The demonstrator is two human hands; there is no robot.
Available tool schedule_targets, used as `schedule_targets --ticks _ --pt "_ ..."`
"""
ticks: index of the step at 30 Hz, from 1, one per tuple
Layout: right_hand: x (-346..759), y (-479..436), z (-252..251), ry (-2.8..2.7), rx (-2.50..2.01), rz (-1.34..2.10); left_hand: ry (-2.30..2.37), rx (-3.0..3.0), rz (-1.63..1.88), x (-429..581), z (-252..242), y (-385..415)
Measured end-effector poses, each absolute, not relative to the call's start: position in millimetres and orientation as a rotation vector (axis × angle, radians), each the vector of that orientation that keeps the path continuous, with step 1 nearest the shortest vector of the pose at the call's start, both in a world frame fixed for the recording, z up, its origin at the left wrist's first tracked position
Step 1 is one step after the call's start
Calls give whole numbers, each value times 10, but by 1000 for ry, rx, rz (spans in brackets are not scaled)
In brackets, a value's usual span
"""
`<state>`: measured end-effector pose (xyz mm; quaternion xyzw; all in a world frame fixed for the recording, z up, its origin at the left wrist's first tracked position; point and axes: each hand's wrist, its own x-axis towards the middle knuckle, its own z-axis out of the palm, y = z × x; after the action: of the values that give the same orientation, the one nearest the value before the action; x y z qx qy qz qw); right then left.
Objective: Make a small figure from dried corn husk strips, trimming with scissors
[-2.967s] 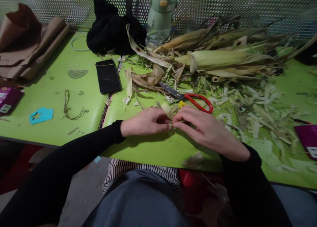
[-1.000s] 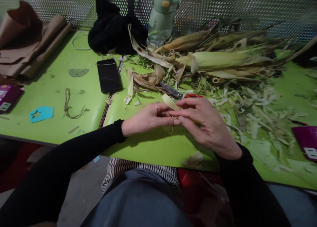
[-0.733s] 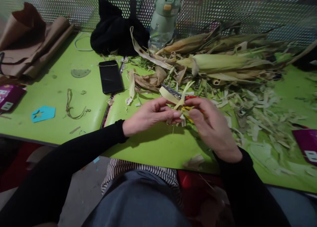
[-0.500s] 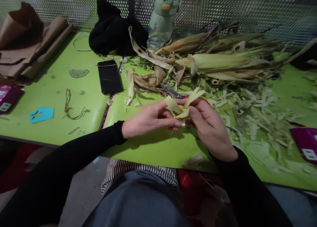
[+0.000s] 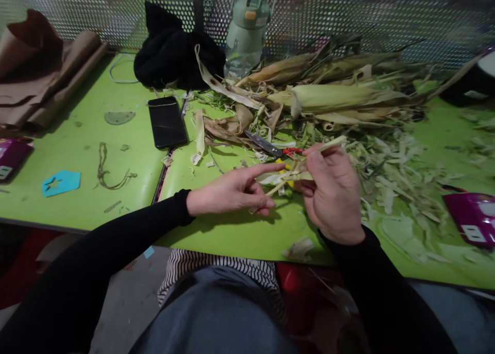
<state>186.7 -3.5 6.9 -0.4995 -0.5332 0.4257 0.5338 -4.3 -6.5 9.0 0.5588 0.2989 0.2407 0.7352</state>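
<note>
My right hand (image 5: pixel 330 189) pinches pale corn husk strips (image 5: pixel 296 177) that cross in a small knotted or folded piece above the table. One strip sticks up past its fingertips. My left hand (image 5: pixel 235 189) is on the other side, its index finger stretched toward the piece. Its thumb and other fingers are curled at the end of a thin husk strip, closed on it as far as I can see. Just behind the piece lie scissors (image 5: pixel 266 145) with red and yellow handles, partly hidden by the husk and my right hand.
A heap of corn husks (image 5: pixel 328 97) stretches along the back, with shreds (image 5: pixel 402 179) to the right. A phone (image 5: pixel 167 122), black cloth (image 5: pixel 178 55) and bottle (image 5: pixel 247 34) stand left of it. Brown paper (image 5: pixel 38 76), a blue cutout (image 5: pixel 61 183) and twine (image 5: pixel 106 171) are farther left.
My hands have drawn apart slightly. My right hand has turned and risen, so the husk piece is stretched flatter between them, and my left index finger has straightened. The view has shifted slightly.
</note>
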Motion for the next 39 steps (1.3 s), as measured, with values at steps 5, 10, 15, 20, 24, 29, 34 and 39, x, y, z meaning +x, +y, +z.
schedule_targets --ticks 5,10,15,20,24,29,34,39 --pt "1863 -48 -7 -1258 -1144 1005 680 932 729 -20 93 -69" --pt "1847 -78 -41 -1392 -1069 1042 671 889 745 -8 44 -43" --pt "1827 -87 19 -1589 -1059 1132 730 1289 879 -40 51 -30" --pt "1806 -119 34 -1712 -1128 977 712 1515 793 -61 46 -22" --pt "1817 -128 11 -1782 -1145 774 892 1701 812 -46 51 -44" --pt "1897 -92 0 -1606 -1195 848 917 1746 803 -35 72 -72" --pt "1903 -62 69 -1782 -1131 1060 846 1806 650 -28 97 -97" --pt "1867 -81 110 -1770 -1112 1077 799 1812 553 -27 124 -115"
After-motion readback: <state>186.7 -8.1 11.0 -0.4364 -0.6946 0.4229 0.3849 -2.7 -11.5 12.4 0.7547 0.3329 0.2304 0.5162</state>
